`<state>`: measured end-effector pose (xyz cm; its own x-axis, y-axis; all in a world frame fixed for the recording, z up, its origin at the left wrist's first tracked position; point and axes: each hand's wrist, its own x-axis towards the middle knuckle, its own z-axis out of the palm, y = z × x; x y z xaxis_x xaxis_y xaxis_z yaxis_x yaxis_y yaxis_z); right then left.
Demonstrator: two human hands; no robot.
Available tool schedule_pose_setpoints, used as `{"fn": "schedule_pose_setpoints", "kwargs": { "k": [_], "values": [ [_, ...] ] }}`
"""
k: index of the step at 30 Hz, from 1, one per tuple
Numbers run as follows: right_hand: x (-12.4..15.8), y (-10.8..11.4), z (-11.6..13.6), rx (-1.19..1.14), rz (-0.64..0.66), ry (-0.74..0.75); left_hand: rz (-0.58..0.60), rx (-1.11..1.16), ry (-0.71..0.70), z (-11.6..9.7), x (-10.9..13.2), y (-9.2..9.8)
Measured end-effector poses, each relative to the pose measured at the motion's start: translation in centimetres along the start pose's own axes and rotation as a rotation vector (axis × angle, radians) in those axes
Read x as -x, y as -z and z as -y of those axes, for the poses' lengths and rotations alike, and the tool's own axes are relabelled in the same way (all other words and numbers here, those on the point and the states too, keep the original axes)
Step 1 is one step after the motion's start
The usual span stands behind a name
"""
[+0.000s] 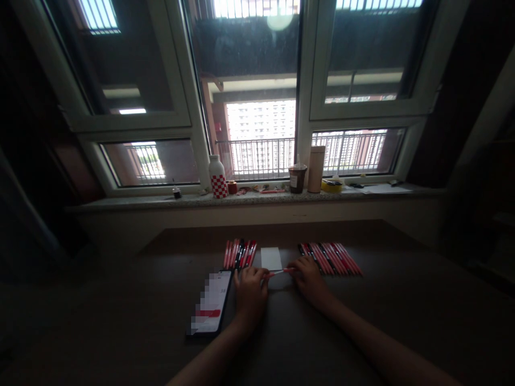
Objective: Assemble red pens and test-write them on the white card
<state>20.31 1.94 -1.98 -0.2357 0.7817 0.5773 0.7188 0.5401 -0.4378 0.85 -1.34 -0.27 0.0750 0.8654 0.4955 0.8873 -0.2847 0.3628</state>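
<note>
Between my two hands is a slim pink pen (277, 273), lying nearly level with a pale middle section showing. My left hand (251, 287) is closed on its left end, and my right hand (308, 276) pinches its right end. Just behind the pen lies a small white paper (271, 258). A row of pink, red and black pens (240, 253) lies beyond my left hand. Another row of similar pens (330, 258) lies beside and behind my right hand. Whether the pen is in one piece or two, I cannot tell.
A phone (211, 303) with its screen lit lies left of my left forearm on the dark table (346, 348). On the windowsill (161, 201) stand a checkered bottle (218, 179), a brown drink cup (296, 179), a tan tumbler (316, 170) and a yellow tape roll (331, 186).
</note>
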Motion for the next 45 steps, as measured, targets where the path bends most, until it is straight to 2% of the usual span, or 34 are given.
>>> {"fn": "schedule_pose_setpoints", "kwargs": {
  "k": [14,32,45],
  "values": [
    [0.1,0.3,0.8,-0.036,0.052,0.111,0.019,0.087,-0.04,-0.1,0.0,0.0],
    [0.1,0.5,1.2,-0.093,0.052,0.163,0.103,0.092,-0.045,-0.2,-0.1,0.1],
    [0.1,0.4,1.0,-0.133,0.058,0.18,0.115,0.144,-0.031,0.0,-0.1,-0.1]
  ]
}}
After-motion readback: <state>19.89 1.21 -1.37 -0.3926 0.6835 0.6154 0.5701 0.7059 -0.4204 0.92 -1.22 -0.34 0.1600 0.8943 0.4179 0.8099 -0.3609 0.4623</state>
